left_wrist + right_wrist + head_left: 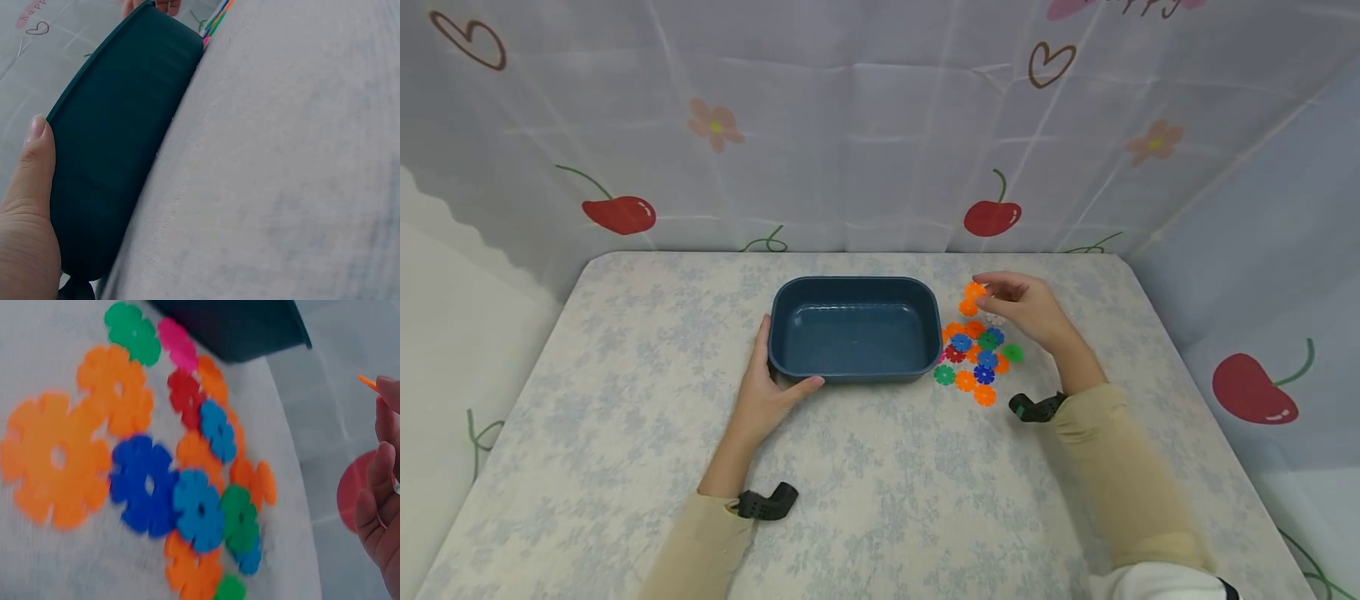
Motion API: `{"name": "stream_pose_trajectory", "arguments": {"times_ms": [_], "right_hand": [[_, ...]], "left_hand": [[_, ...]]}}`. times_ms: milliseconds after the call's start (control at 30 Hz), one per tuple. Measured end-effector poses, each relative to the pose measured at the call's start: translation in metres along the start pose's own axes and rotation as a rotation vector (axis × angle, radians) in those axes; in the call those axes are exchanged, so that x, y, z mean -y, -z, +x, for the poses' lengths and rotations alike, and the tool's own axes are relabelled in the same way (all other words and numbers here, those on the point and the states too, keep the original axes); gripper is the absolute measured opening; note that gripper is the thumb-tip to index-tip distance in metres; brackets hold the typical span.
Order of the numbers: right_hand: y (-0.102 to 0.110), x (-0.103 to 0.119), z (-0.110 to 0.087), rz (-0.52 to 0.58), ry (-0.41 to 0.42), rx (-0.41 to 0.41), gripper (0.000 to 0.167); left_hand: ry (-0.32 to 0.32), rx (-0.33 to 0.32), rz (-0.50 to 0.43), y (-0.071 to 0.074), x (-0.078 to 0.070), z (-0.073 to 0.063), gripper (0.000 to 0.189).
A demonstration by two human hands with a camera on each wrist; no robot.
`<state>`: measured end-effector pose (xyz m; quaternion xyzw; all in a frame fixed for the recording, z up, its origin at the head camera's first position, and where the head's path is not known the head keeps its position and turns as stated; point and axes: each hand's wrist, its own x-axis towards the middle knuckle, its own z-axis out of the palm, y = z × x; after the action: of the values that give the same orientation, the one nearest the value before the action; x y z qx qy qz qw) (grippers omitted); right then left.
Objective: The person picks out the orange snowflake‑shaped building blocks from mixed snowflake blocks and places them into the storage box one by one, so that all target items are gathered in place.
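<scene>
A dark blue-green plastic basin [856, 333] stands on the table with nothing inside it. My left hand [765, 400] grips its near left corner, fingers along the left wall and thumb on the front side. In the left wrist view the thumb [37, 159] reaches up to the rim. To the right of the basin, my right hand [1026, 308] pinches an orange flower-shaped disc [367, 382] between thumb and forefinger, raised off the table. Below it lies a loose group of notched plastic discs in orange, blue discs [145, 485], green discs [132, 333], red and pink.
The table [880, 492] has a pale floral cover. Behind it hangs a white curtain [850, 150] printed with cherries, hearts and flowers. Some discs overlap each other, and the leftmost ones lie right at the basin's right wall.
</scene>
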<state>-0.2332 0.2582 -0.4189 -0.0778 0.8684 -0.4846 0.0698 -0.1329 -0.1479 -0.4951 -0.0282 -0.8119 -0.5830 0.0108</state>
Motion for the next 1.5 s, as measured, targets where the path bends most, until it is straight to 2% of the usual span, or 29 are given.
{"name": "stream_pose_trajectory", "arguments": {"times_ms": [233, 567, 1000, 1300, 1500], "right_hand": [[-0.018, 0.025, 0.014, 0.036, 0.115, 0.057, 0.038], [-0.055, 0.062, 0.035, 0.003, 0.177, 0.196, 0.036], [-0.105, 0.081, 0.045, 0.033, 0.187, 0.255, 0.036], [-0.135, 0.09, 0.05, 0.004, 0.163, 0.266, 0.036], [-0.155, 0.095, 0.051, -0.058, 0.149, 0.262, 0.034]], "left_hand": [[-0.017, -0.01, 0.011, 0.0, 0.002, 0.0, 0.12], [-0.018, -0.01, 0.019, 0.001, 0.003, 0.0, 0.12], [-0.018, -0.011, 0.028, -0.001, 0.001, 0.001, 0.121], [-0.028, -0.009, 0.022, 0.0, 0.003, 0.001, 0.12], [-0.038, -0.005, -0.003, 0.001, 0.005, 0.001, 0.119]]}}
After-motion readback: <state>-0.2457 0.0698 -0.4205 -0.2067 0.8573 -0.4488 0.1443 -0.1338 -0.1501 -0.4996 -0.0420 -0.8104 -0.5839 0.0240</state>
